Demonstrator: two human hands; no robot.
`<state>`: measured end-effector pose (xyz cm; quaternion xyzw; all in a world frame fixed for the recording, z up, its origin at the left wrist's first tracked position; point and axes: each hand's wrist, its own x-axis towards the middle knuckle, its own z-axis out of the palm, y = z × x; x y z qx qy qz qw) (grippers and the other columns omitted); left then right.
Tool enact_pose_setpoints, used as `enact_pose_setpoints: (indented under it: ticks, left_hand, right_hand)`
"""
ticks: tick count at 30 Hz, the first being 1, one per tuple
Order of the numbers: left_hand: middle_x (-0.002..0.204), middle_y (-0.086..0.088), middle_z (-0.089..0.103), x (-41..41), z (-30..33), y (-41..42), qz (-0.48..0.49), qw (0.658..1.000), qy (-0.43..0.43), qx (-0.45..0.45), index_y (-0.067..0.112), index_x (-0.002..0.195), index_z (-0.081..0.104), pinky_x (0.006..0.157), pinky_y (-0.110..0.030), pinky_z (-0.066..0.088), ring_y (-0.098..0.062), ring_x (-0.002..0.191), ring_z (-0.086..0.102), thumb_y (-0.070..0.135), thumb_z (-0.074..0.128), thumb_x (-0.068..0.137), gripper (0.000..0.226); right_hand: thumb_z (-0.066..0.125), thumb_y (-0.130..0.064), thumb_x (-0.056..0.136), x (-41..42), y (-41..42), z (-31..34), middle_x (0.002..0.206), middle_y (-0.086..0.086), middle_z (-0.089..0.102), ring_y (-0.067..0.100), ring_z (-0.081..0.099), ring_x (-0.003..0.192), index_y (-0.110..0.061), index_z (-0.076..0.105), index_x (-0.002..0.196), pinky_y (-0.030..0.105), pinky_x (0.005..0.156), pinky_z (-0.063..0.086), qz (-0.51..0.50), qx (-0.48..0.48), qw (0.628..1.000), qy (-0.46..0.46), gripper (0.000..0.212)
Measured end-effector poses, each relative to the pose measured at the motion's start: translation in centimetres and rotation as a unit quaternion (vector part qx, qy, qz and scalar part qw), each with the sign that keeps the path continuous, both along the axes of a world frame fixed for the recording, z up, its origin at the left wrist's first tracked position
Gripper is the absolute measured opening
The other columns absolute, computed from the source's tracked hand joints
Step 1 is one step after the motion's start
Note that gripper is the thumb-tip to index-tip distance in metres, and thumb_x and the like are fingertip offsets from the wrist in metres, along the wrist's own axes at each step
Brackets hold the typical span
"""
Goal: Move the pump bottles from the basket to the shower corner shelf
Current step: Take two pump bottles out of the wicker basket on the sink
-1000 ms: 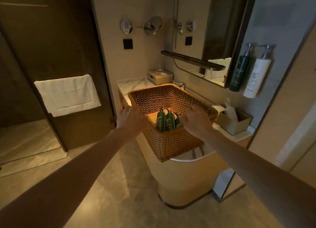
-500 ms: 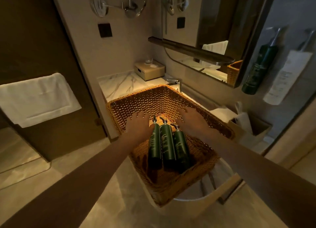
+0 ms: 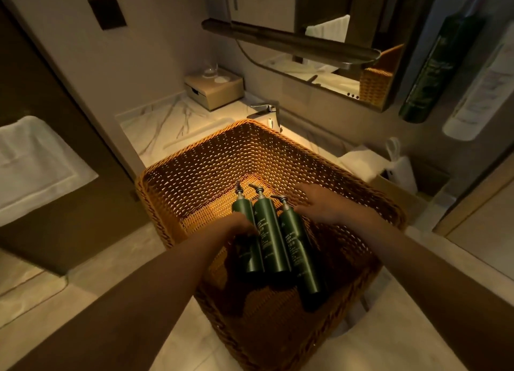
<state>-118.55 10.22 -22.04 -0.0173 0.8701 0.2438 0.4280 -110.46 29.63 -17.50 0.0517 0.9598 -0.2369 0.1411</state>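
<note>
A square woven wicker basket [image 3: 194, 181] with an open, lattice-like weave is sitting at the edge of a veined marble counter [image 3: 155, 125], light glowing through its far walls. Three dark green pump bottles are lying side by side on its floor, pump heads pointing away from the person: the left bottle [image 3: 244, 212], the middle bottle [image 3: 269, 231] and the right bottle [image 3: 300, 251]. They are slim, smooth cylinders with a matte sheen, pale lettering and thin metallic pumps; neighbours are touching or nearly so.

The left hand [image 3: 239, 227] is curling its fingers over the lower part of the left bottle; whether the grip is fully closed cannot be told, as the fingertips are lying in shadow. The right hand [image 3: 322, 203] is hovering flat with fingers spread loosely, just beside the right bottle's shoulder, holding nothing.

A chrome faucet [image 3: 267, 110] is standing behind the basket, a beige rectangular box [image 3: 217, 91] is resting near the wall, and a white towel [image 3: 33, 164] is hanging at the left.
</note>
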Motion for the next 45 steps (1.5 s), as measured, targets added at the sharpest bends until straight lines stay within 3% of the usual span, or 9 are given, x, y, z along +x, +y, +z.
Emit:
enact_pose_setpoints:
  ticks: [3,6,9,17,25,30,34,39,45]
  left_hand:
    - [0.115,-0.020,0.061,-0.8,-0.9,0.2,0.078,0.995,-0.012,0.064,-0.002,0.129,0.040,0.059,-0.034,0.051,-0.025,0.080,0.061,0.014,0.069,0.081,0.058]
    - [0.120,-0.024,0.056,-1.2,-1.3,0.1,0.146,0.983,-0.013,0.113,0.000,0.131,0.036,0.077,-0.044,0.055,-0.036,0.100,0.061,0.007,0.074,0.073,0.070]
    - [0.122,-0.024,0.053,-1.1,-0.9,0.1,0.171,0.976,0.023,0.134,0.005,0.131,0.034,0.076,-0.043,0.053,-0.038,0.104,0.059,0.003,0.075,0.071,0.073]
    - [0.126,-0.020,0.053,-0.4,2.3,-0.6,0.086,0.957,0.224,0.164,0.021,0.141,0.029,0.080,-0.050,0.056,-0.038,0.101,0.060,0.004,0.078,0.067,0.091]
    - [0.130,-0.010,0.055,0.4,5.3,-3.5,0.073,0.896,0.380,0.217,0.028,0.147,0.023,0.089,-0.045,0.053,-0.023,0.107,0.057,0.013,0.079,0.067,0.099]
    - [0.132,-0.006,0.054,1.1,6.2,-5.4,0.092,0.874,0.404,0.254,0.033,0.146,0.023,0.081,-0.030,0.045,-0.010,0.102,0.048,0.015,0.080,0.067,0.099]
    - [0.134,-0.005,0.054,2.0,7.0,-6.3,0.086,0.859,0.428,0.267,0.033,0.146,0.023,0.080,-0.024,0.038,-0.006,0.103,0.045,0.017,0.080,0.067,0.099]
    - [0.136,-0.003,0.051,3.3,9.3,-6.2,0.111,0.842,0.425,0.312,0.034,0.146,0.022,0.078,-0.019,0.039,-0.004,0.105,0.045,0.013,0.079,0.068,0.099]
    - [0.122,0.008,0.051,5.6,13.5,-6.5,0.134,0.800,0.464,0.355,0.039,0.145,0.021,0.070,-0.014,0.041,-0.003,0.095,0.050,0.015,0.078,0.069,0.098]
  right_hand:
    - [0.055,-0.032,0.092,-0.3,0.3,-0.8,0.147,0.016,0.039,0.031,0.041,0.131,-0.016,0.023,0.146,0.040,0.107,0.036,0.003,-0.020,0.998,-0.066,0.064]
    - [0.054,-0.031,0.093,-0.7,0.4,-1.2,0.143,0.017,0.044,0.031,0.044,0.129,-0.017,0.028,0.144,0.040,0.106,0.037,-0.005,-0.014,0.995,-0.103,0.060]
    - [0.054,-0.030,0.093,-1.2,0.3,-1.4,0.141,0.016,0.046,0.031,0.044,0.128,-0.015,0.037,0.139,0.041,0.105,0.036,-0.020,-0.025,0.991,-0.129,0.051]
    - [0.056,-0.029,0.091,-3.6,-0.7,-2.5,0.133,0.017,0.052,0.030,0.049,0.120,-0.006,0.049,0.128,0.039,0.099,0.038,-0.049,-0.015,0.974,-0.222,0.044]
    - [0.075,-0.021,0.076,-4.4,-2.5,-4.6,0.133,0.020,0.052,0.034,0.053,0.119,0.002,0.036,0.136,0.043,0.100,0.046,-0.158,-0.086,0.946,-0.271,0.075]
    - [0.075,-0.005,0.072,-3.9,-3.2,-4.2,0.115,0.018,0.061,0.028,0.059,0.090,0.003,0.047,0.123,0.038,0.074,0.049,-0.228,-0.158,0.933,-0.229,0.059]
    - [0.080,-0.001,0.063,-3.2,-3.5,-2.7,0.116,0.020,0.059,0.028,0.058,0.091,-0.001,0.047,0.117,0.035,0.065,0.051,-0.226,-0.199,0.939,-0.168,0.063]
    - [0.085,-0.007,0.057,-1.3,-3.9,0.4,0.103,0.002,0.057,0.020,0.055,0.097,-0.011,0.052,0.116,0.030,0.075,0.050,-0.175,-0.208,0.962,-0.023,0.068]
    - [0.087,-0.015,0.052,1.1,-4.7,7.1,0.097,-0.018,0.057,0.003,0.054,0.090,-0.029,0.050,0.113,0.020,0.065,0.041,-0.091,-0.249,0.953,0.147,0.072]
